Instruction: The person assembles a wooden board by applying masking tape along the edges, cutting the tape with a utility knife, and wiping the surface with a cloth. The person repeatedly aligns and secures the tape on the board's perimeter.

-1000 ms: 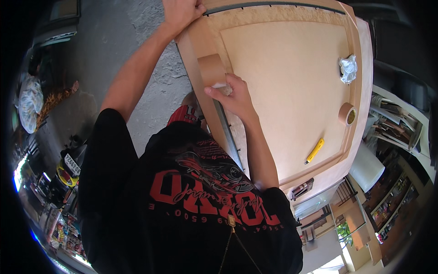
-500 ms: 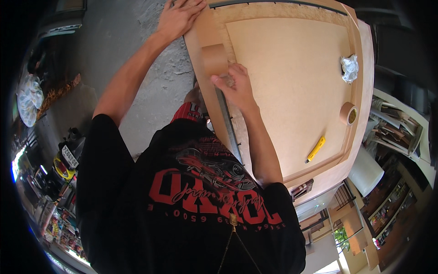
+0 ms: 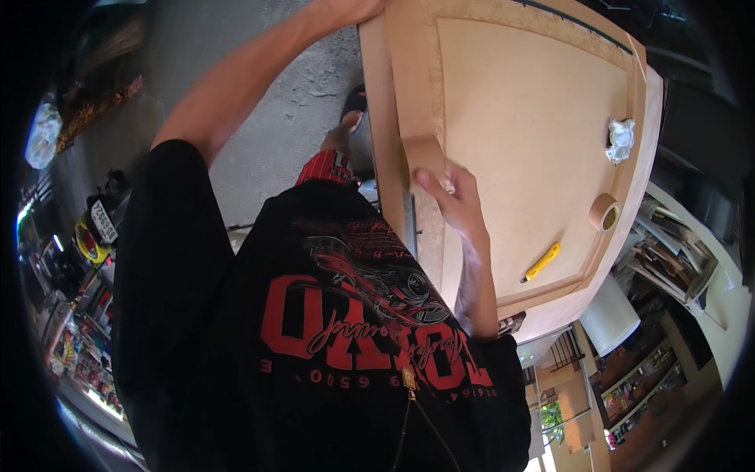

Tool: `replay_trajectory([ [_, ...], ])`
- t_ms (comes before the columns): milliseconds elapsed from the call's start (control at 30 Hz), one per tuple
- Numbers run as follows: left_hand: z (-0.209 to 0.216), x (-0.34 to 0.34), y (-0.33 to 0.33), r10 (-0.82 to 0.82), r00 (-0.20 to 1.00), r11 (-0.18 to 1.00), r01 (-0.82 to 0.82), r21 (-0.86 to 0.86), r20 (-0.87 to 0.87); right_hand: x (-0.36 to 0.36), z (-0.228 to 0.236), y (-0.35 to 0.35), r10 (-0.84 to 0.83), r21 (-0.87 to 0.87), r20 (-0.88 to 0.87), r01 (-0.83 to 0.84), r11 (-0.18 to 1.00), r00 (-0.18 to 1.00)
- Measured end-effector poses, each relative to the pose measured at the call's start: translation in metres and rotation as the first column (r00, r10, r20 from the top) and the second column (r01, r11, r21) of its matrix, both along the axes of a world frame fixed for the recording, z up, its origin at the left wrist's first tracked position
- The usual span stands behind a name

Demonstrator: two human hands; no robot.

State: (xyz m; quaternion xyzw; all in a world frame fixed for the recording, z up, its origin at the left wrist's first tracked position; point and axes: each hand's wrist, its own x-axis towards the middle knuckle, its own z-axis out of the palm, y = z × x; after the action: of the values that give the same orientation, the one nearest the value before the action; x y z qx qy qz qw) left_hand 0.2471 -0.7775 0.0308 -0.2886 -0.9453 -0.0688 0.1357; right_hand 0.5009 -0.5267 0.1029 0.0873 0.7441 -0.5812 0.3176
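Note:
A large light-brown panel (image 3: 535, 149) has bands of brown tape around its border. My right hand (image 3: 458, 203) is closed on a roll of brown tape (image 3: 425, 157), thumb on its near side. The roll is over the panel's left border, and a tape strip (image 3: 377, 94) runs from near it along the left edge toward the far corner. At that far left corner is my left hand (image 3: 352, 9), touching the edge. The picture's top cuts it off, so its fingers are hidden.
On the panel lie a yellow utility knife (image 3: 541, 263), a second brown tape roll (image 3: 604, 212) and a crumpled silvery wad (image 3: 620, 140). Grey concrete floor (image 3: 267, 102) is at left. A white cylinder (image 3: 609, 324) and stacked wood scraps (image 3: 668, 259) are beyond the panel's right side.
My right hand has brought the tape roll along the left border toward my body, away from the far corner. My left hand stays near that corner, now mostly out of the picture as the view shifted.

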Motion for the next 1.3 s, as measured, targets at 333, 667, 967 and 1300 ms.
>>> replay_trajectory([
  [333, -0.004, -0.003, -0.001, 0.019, 1.0, 1.0, -0.019, -0.016, 0.01, 0.135, 0.012, 0.029, 0.065, 0.188, 0.021, -0.068, 0.98, 0.998],
  [667, -0.005, -0.004, 0.0, 0.012, 1.0, 0.999, -0.013, -0.051, -0.007, 0.167, 0.019, 0.03, -0.062, 0.065, 0.208, 0.05, 0.997, 0.976],
  [967, -0.005, -0.004, -0.003, 0.003, 1.0, 1.0, -0.004, -0.03, -0.01, 0.139, -0.02, 0.055, 0.077, -0.322, 0.603, 0.154, 0.934, 0.794],
  [1300, -0.011, -0.006, -0.003, 0.011, 0.999, 1.0, -0.011, -0.011, -0.051, 0.126, -0.037, 0.053, 0.056, -0.088, 0.693, 0.008, 0.996, 0.719],
])
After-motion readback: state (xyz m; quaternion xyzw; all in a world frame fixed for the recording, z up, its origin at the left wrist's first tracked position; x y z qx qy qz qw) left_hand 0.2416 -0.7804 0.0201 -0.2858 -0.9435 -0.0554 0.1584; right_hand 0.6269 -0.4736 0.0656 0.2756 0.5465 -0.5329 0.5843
